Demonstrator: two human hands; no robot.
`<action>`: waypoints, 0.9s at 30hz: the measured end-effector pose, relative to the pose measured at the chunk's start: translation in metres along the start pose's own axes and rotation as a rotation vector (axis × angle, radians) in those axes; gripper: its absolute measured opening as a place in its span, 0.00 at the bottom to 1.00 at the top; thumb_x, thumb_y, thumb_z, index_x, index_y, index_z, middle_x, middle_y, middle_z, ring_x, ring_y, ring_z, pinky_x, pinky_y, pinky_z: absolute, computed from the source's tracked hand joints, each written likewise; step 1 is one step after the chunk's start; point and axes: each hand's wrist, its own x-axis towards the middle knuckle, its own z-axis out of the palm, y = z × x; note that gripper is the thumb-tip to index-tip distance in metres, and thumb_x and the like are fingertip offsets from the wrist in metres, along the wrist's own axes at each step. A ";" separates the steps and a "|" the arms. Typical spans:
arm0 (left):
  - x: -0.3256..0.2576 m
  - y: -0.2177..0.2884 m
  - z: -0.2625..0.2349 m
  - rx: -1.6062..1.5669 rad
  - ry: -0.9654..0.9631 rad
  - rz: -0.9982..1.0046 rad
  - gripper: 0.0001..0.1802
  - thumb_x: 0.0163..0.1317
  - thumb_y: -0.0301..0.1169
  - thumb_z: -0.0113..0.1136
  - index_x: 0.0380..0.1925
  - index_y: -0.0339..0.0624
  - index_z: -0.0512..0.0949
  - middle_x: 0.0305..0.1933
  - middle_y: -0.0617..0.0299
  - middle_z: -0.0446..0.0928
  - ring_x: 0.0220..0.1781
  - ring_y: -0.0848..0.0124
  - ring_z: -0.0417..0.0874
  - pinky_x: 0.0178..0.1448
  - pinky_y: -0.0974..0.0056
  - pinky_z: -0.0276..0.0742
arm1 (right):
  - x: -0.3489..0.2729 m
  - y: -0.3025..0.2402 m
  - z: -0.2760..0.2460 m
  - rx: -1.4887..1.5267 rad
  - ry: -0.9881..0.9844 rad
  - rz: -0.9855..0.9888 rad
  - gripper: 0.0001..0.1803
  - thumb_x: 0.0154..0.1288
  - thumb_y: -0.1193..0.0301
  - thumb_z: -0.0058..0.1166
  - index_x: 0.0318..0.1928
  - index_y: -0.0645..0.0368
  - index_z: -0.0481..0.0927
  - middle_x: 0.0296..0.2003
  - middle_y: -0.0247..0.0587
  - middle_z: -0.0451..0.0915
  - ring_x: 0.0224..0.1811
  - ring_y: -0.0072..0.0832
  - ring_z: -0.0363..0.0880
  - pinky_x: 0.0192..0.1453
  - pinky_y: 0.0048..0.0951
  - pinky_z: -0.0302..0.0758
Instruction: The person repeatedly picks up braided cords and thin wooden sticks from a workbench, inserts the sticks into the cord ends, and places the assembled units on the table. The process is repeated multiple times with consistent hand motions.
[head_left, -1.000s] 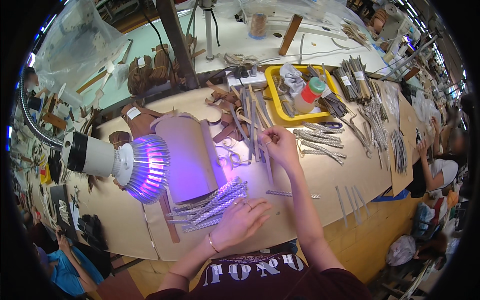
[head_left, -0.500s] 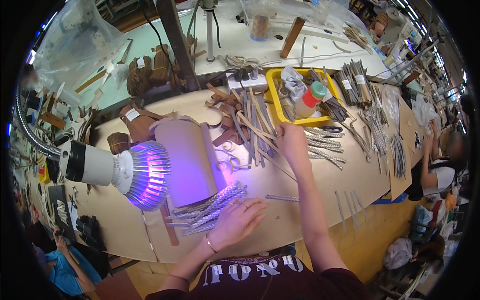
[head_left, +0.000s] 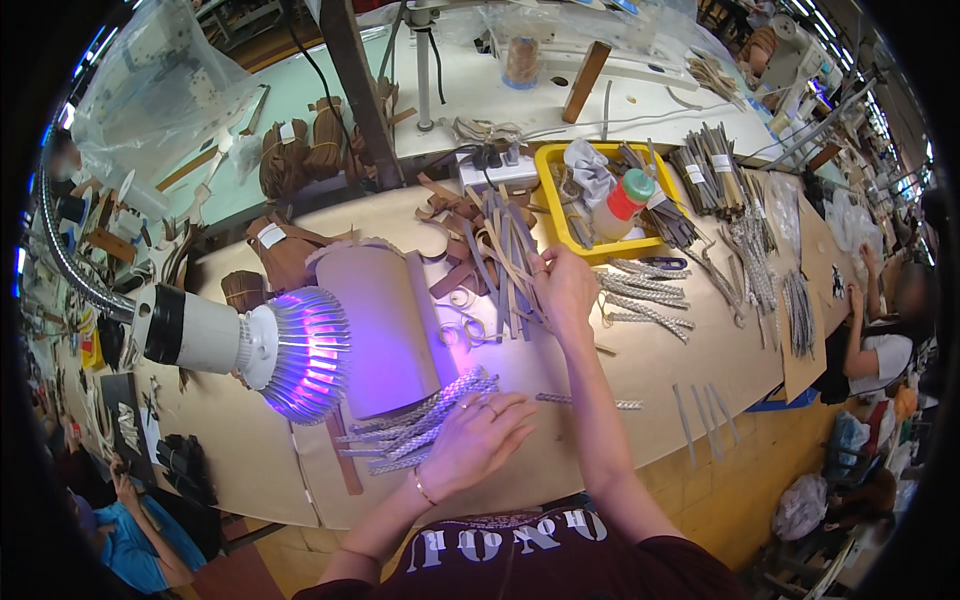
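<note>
While left hand (head_left: 475, 440) stays, right hand (head_left: 566, 300) shifted leftward.

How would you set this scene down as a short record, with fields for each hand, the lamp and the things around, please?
Left hand: palm down at the right end of the braided grey strips; grip hidden
Right hand: at the loose flat strips; grip unclear
Lamp: ribbed head, lit purple, left of the curved brown board
Tray: yellow, holding a bottle with a green cap and a grey cloth
Right of right hand: another braided bundle
</note>
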 end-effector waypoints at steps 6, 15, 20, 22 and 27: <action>-0.005 -0.003 -0.001 -0.019 -0.022 -0.031 0.18 0.62 0.35 0.65 0.52 0.47 0.79 0.52 0.61 0.79 0.51 0.63 0.81 0.58 0.56 0.74 | 0.000 0.003 -0.015 0.120 0.265 -0.207 0.10 0.66 0.62 0.60 0.36 0.56 0.84 0.35 0.41 0.80 0.37 0.43 0.82 0.41 0.43 0.75; 0.005 0.001 -0.014 -0.047 0.132 -0.052 0.18 0.60 0.32 0.66 0.51 0.45 0.79 0.52 0.58 0.80 0.49 0.60 0.82 0.57 0.57 0.75 | 0.000 -0.001 -0.054 0.403 0.336 -0.387 0.09 0.65 0.66 0.61 0.37 0.58 0.82 0.34 0.37 0.80 0.29 0.33 0.80 0.35 0.33 0.74; 0.018 0.006 -0.026 -0.466 0.408 -0.211 0.21 0.61 0.27 0.66 0.55 0.39 0.78 0.56 0.54 0.80 0.54 0.63 0.82 0.58 0.60 0.76 | -0.055 0.003 -0.115 0.683 -0.030 -0.621 0.08 0.67 0.72 0.57 0.37 0.64 0.76 0.30 0.39 0.77 0.28 0.27 0.75 0.35 0.28 0.73; 0.024 0.009 -0.025 -0.686 0.437 -0.268 0.20 0.62 0.26 0.66 0.55 0.37 0.77 0.55 0.54 0.80 0.55 0.66 0.82 0.57 0.62 0.77 | -0.078 0.010 -0.130 0.698 -0.485 -0.610 0.06 0.68 0.74 0.54 0.36 0.65 0.76 0.31 0.39 0.77 0.30 0.24 0.74 0.36 0.26 0.72; 0.031 0.016 -0.012 -1.128 0.393 -0.404 0.13 0.65 0.23 0.64 0.49 0.32 0.80 0.47 0.54 0.84 0.44 0.66 0.86 0.52 0.65 0.81 | -0.113 0.023 -0.119 0.734 -0.782 -0.459 0.08 0.68 0.70 0.57 0.36 0.63 0.76 0.28 0.40 0.76 0.30 0.28 0.75 0.37 0.29 0.73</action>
